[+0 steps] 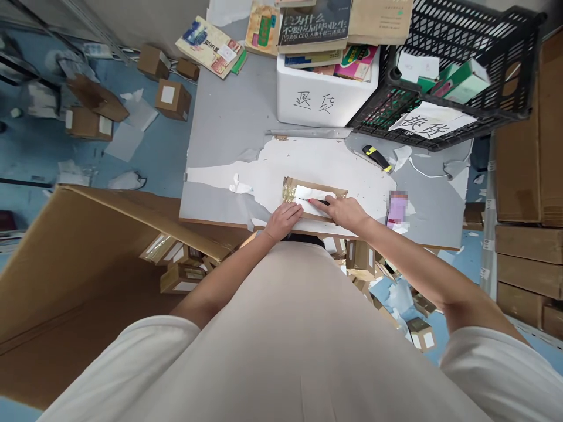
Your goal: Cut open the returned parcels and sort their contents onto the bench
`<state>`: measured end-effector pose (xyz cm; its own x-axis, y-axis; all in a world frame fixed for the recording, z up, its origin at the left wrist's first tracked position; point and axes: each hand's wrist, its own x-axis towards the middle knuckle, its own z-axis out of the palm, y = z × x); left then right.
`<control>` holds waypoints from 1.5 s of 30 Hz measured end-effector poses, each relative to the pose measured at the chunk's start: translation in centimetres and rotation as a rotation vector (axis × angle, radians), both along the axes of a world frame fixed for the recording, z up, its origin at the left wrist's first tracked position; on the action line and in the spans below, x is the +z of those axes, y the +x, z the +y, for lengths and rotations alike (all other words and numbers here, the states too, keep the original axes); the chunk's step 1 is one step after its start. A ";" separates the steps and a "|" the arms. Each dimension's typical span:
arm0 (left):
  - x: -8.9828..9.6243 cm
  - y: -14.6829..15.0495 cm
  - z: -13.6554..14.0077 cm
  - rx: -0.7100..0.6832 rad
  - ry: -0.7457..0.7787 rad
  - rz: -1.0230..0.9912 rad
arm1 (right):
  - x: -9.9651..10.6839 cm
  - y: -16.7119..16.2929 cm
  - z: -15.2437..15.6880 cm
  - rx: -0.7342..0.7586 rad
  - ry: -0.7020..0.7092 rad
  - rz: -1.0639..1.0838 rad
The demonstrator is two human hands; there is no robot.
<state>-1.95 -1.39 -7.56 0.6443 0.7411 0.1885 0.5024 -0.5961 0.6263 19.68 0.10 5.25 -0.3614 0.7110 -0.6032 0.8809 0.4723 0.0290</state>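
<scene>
A small flat cardboard parcel (339, 191) with clear tape at its left end and a white label (308, 192) on top lies near the table's front edge. My left hand (285, 220) grips the parcel's near left corner, its fingers over the edge. In my right hand (345, 212) is a slim pen (313, 200), dark with a bit of red, its tip pointing left onto the label. My right fingers are closed around it and rest on the parcel's right part.
A yellow-and-black utility knife (377, 158) and a pink item (397, 208) lie to the right. Behind stand a white bin (328, 97) of books and a black crate (505, 94). A large open carton (109, 234) sits left; parcels (360, 258) are below the table.
</scene>
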 end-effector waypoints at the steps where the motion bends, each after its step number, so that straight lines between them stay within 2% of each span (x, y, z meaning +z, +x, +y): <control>1: 0.0 0.0 0.0 0.000 -0.015 -0.004 | 0.0 0.6 -0.3 -0.001 0.002 -0.007; 8: -0.3 0.2 0.1 0.040 -0.054 -0.061 | 2.5 8.9 -4.5 -0.118 0.011 -0.158; 13: 0.7 0.4 -0.1 0.048 -0.031 -0.011 | 4.1 11.5 -7.5 -0.211 0.051 -0.126; 17: 2.6 0.7 0.4 0.040 -0.015 0.128 | 3.9 11.5 -10.5 -0.511 0.158 0.084; 21: 4.5 1.8 2.9 -0.006 0.019 0.239 | 1.8 8.9 -12.2 -0.811 0.143 0.367; 24: 5.0 2.9 5.1 -0.050 0.001 0.325 | 0.1 6.8 -11.8 -0.918 0.159 0.444; 27: 4.7 3.6 5.9 -0.062 -0.040 0.387 | -0.8 5.8 -11.3 -0.931 0.181 0.470; 31: 4.4 4.0 5.5 -0.008 -0.026 0.352 | -0.9 5.3 -10.4 -0.903 0.175 0.441; 36: 4.7 4.6 5.1 0.070 -0.039 0.296 | 0.0 4.5 -8.9 -0.748 0.178 0.235; 41: 4.7 4.7 5.1 0.095 -0.047 0.291 | 1.3 3.9 -9.5 -0.626 0.028 0.064; 45: 4.5 4.6 5.0 0.109 -0.028 0.301 | 2.2 3.0 -10.0 -0.623 -0.029 -0.032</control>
